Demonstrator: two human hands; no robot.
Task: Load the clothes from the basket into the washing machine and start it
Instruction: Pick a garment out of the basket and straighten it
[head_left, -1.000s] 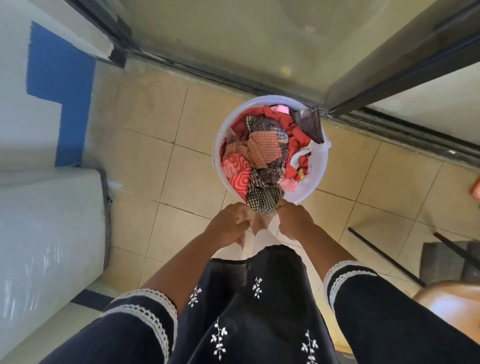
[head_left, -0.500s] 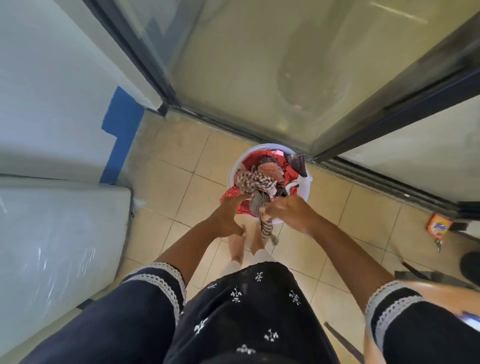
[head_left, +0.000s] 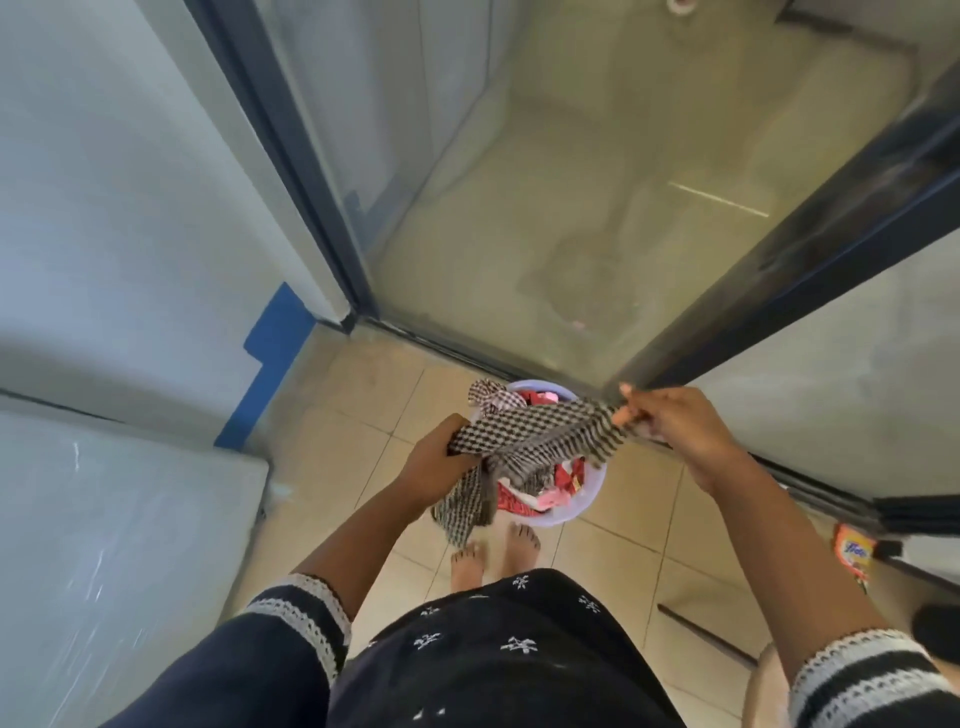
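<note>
Over the basket: a black-and-white checked cloth (head_left: 540, 441) is held stretched between both hands, above the heap of laundry.
Left hand (head_left: 439, 462): clenched around one bunched end of the checked cloth, from which a length of fabric hangs down toward the floor.
Right hand (head_left: 670, 418): raised just beside the dark door frame, with the other end of the cloth pinched between fingers and thumb.
Basket (head_left: 582, 506): a pale round tub is seen on the tiled floor (head_left: 358, 405), just in front of two bare feet (head_left: 493, 553); its near rim is visible, the far rim partly covered by the cloth.
Clothes (head_left: 540, 491): red, pink and patterned pieces are piled inside the basket, beneath the lifted cloth.
Washing machine (head_left: 119, 545): a white body, glossy with reflections, is seen at the left edge, well apart from the basket; whether its lid is up cannot be told.
Glass door (head_left: 571, 208): a dark-framed pane is set directly behind the basket.
Detergent packet (head_left: 852, 553): an orange pack is seen on the floor at the right, near the door track.
</note>
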